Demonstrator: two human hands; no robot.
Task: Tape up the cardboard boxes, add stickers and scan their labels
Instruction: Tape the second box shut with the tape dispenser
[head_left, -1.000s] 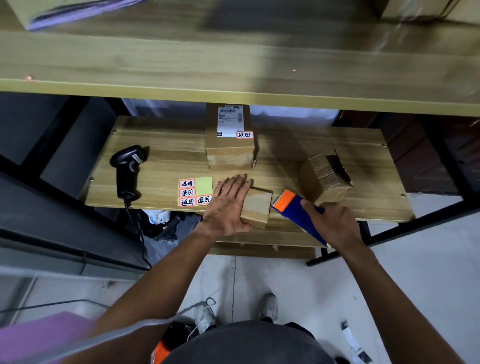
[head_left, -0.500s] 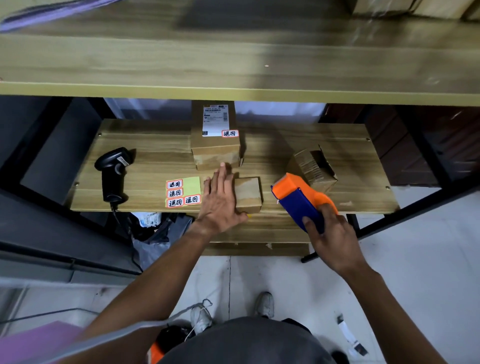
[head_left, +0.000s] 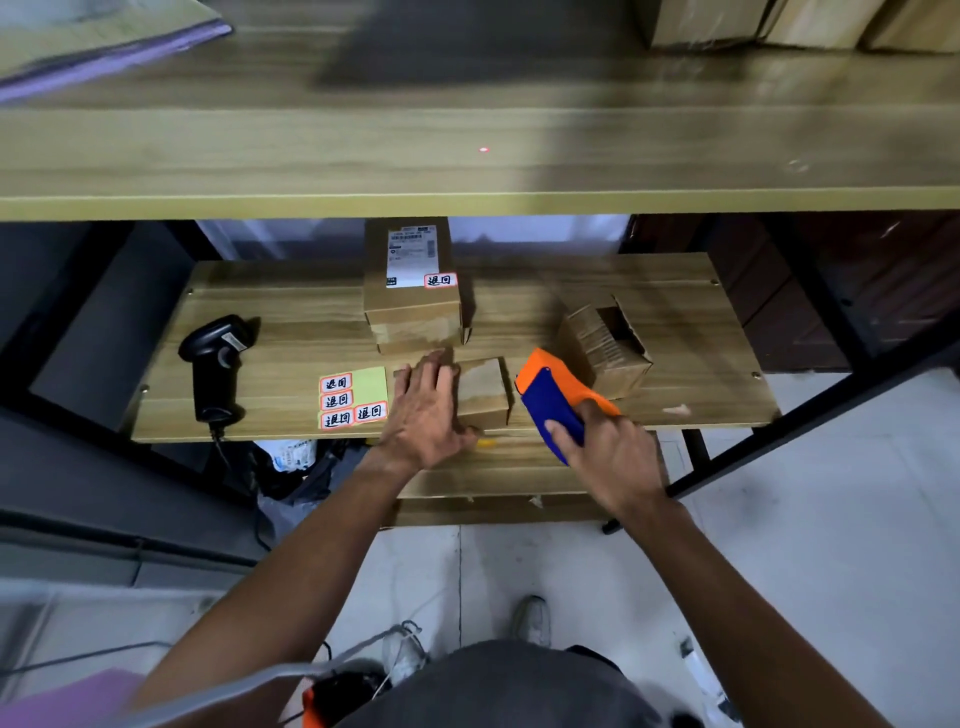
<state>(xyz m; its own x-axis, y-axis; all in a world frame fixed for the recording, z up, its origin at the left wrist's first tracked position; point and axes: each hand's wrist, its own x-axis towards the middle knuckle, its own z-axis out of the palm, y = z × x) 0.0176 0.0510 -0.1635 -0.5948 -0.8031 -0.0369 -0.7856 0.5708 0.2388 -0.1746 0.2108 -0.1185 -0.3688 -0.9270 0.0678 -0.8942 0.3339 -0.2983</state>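
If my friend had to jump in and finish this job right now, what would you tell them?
Left hand: flat, fingers straight, steadying the small box at the front edge of the shelf.
Right hand: grips the tape dispenser, just right of that box.
Done: the back box carries a label and a sticker and looks taped.
Left: finish taping the small box, which shows no sticker. The open box on the right is untaped. Sticker sheet and scanner lie to the left.

Red-bordered stickers (head_left: 336, 400) on the green sheet (head_left: 373, 376) and labelled box (head_left: 415, 317) read 退回.
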